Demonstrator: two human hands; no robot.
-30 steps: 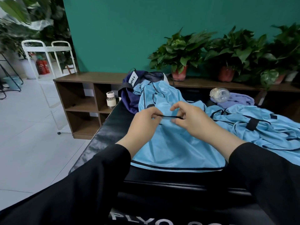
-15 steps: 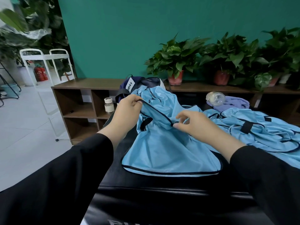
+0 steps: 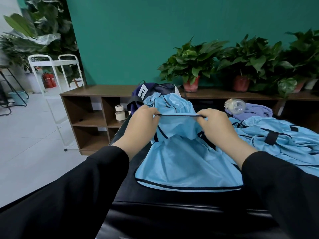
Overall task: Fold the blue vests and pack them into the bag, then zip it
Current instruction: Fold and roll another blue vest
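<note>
Nearest you, at 6 o'clock, the hem of a light blue vest (image 3: 186, 169) lies flat on the black padded table (image 3: 155, 216), its dark piping running along the near edge. Your two black sleeves reach forward over it from 7 and 5 o'clock. Just past the middle of the vest, your left hand (image 3: 142, 120) and right hand (image 3: 216, 124) each pinch the dark trimmed edge, thumb and fingers clamped on the fabric, with the trim stretched straight and level between them and the upper part of the vest lifted off the table. To fold well, keep that edge taut and even, bring it down square onto the hem, and smooth out the bunching beneath. At 2 o'clock, a heap of more blue vests (image 3: 283, 140) waits unfolded. Farthest, at 12 o'clock, the navy bag (image 3: 143, 95) stands open behind the vest, touching its far end.
</note>
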